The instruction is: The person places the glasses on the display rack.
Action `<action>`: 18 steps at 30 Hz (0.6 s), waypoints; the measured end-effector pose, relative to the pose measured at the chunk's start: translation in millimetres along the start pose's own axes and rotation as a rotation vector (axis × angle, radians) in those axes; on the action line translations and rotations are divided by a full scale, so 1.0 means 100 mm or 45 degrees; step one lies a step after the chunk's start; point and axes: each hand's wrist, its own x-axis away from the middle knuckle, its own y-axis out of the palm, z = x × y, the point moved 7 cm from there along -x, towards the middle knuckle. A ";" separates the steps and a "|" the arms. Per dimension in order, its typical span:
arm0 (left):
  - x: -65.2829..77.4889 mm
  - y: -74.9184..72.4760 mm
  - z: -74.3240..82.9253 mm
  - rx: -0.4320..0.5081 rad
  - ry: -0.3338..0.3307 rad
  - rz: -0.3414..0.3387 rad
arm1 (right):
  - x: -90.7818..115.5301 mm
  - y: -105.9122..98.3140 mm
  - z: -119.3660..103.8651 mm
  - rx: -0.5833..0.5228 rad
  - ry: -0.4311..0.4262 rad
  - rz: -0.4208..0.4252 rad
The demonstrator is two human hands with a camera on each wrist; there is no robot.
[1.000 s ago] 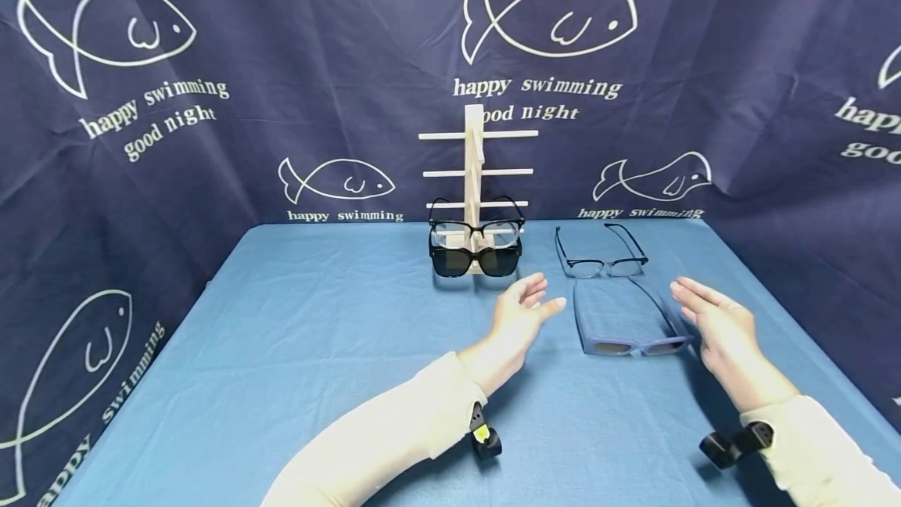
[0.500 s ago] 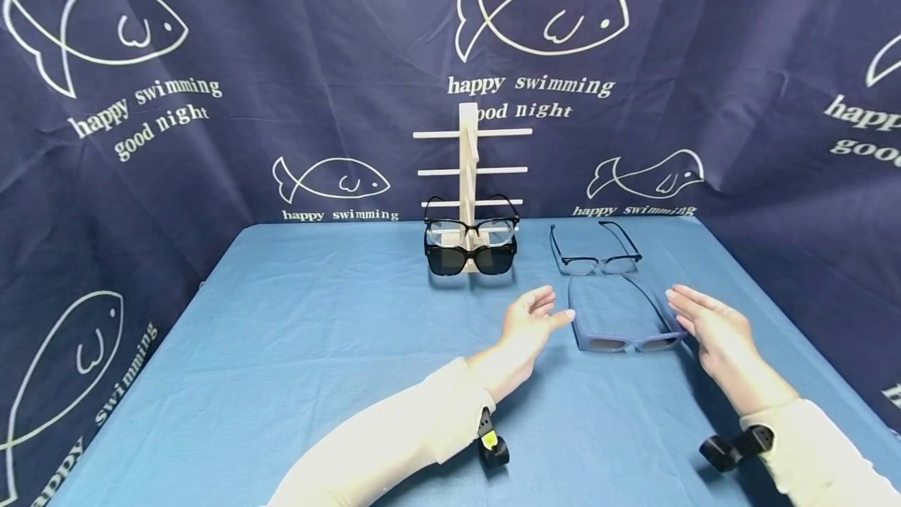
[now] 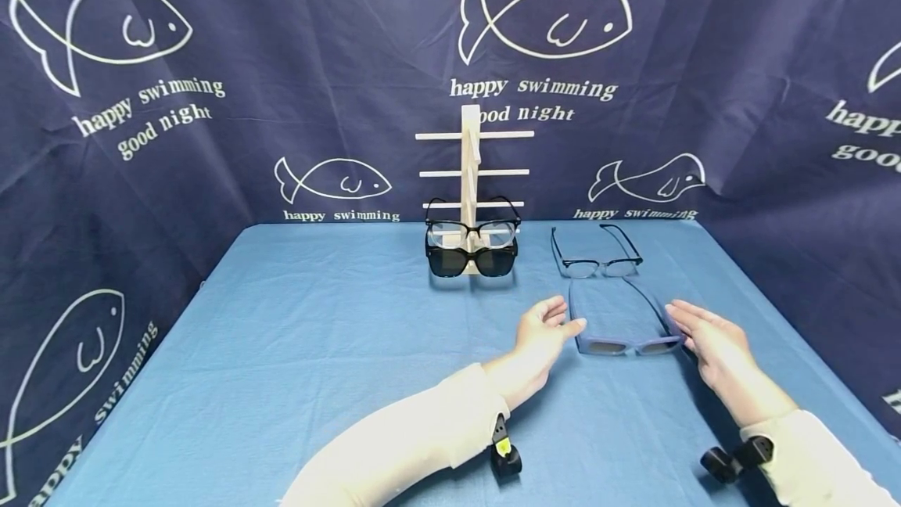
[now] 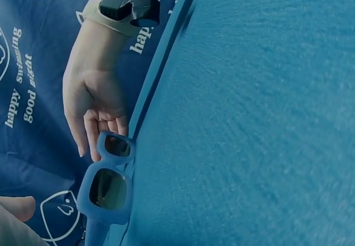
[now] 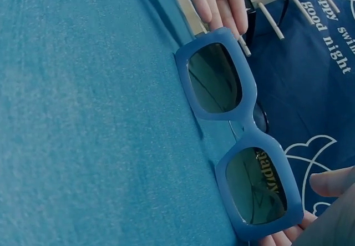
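We see blue sunglasses (image 3: 637, 348) resting unfolded on the table (image 3: 281, 335), at four o'clock from centre, apparently propped by their spread temples. The left hand (image 3: 540, 346) is at their nine o'clock, the right hand (image 3: 718, 346) at three, fingers loosely extended, seemingly to bracket the frame; we cannot tell whether either touches. Near ten o'clock, a wooden stand (image 3: 469, 155) carries black sunglasses (image 3: 447, 263) below clear glasses (image 3: 473, 225), perhaps keeping lenses forward; dark-rimmed spectacles (image 3: 601, 264) lie at eleven.
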 end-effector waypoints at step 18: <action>-0.01 0.09 -0.19 0.027 -0.068 -0.028 | 0.05 -0.02 0.08 0.047 0.027 -0.056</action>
